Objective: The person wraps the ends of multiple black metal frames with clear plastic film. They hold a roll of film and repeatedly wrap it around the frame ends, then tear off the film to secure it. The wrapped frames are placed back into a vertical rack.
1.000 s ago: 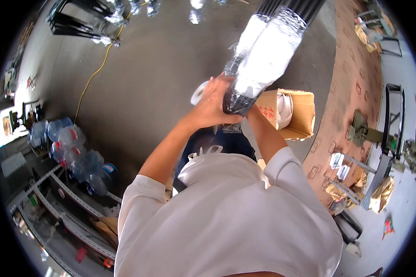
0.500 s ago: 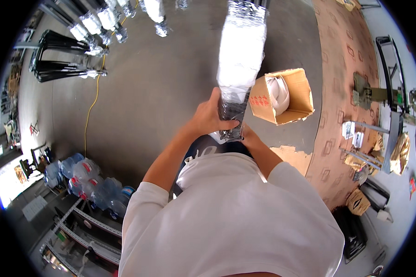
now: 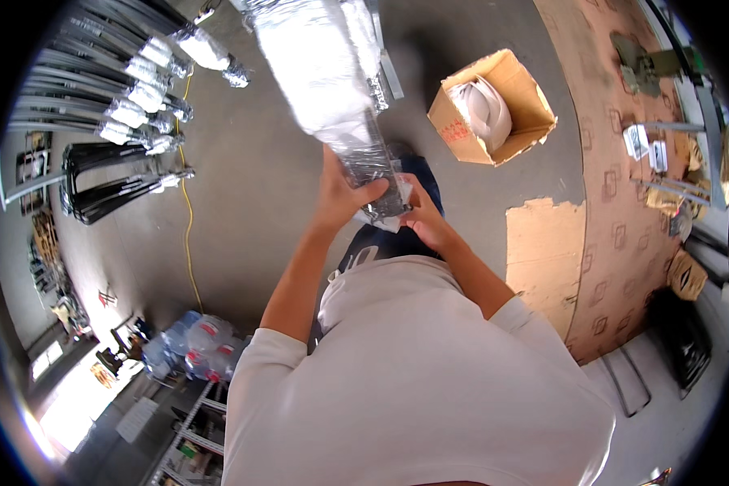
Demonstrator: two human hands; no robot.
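A long bundle (image 3: 312,77), wrapped in clear film over white padding, reaches from my hands toward the far edge of the view. Its near end is dark under the film. My left hand (image 3: 340,194) is closed round the left side of that end, with the thumb lying across the top. At the right of the same end, my right hand (image 3: 425,215) has its fingers bent against the film, with a loose pale flap of wrap beside them. The bundle's underside and some of my fingertips are hidden.
An open cardboard box (image 3: 535,121) with a white roll (image 3: 486,113) inside stands to the right. Flat cardboard (image 3: 547,251) lies nearer. At the left are several wrapped dark bar bundles (image 3: 97,89), a yellow cable (image 3: 188,235) and large clear bottles (image 3: 206,336).
The bundle's far part has swung left. My right hand, mostly hidden behind the near end before, now shows at its right side. The view has turned, so the box appears higher.
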